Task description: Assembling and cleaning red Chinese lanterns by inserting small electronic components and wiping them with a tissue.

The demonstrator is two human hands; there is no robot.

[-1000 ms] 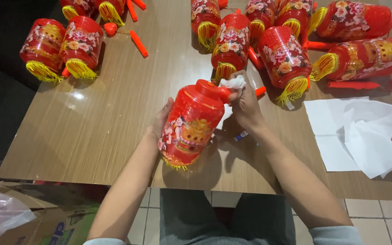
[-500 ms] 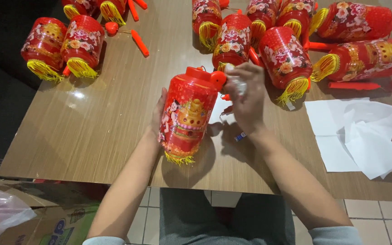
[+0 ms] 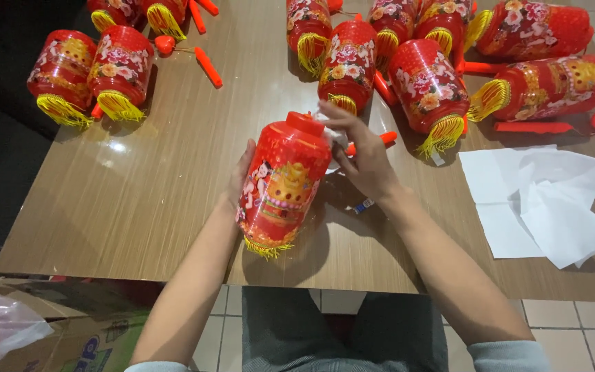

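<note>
The right hand's fingers (image 3: 339, 120) pinch a small white cloth (image 3: 335, 134) against the top cap of a red lantern (image 3: 282, 184), while the left hand (image 3: 239, 180) clasps the lantern's far side, holding it tilted above the wooden surface (image 3: 153, 200). The wiping of this lantern looks partly done; its body and yellow fringe seem yet to be covered. More red lanterns (image 3: 428, 89) lie along the far edge, with white paper sheets (image 3: 538, 200) to the right. Compared with a second ago, the lantern has turned more upright and the right hand has moved up onto the cap.
</note>
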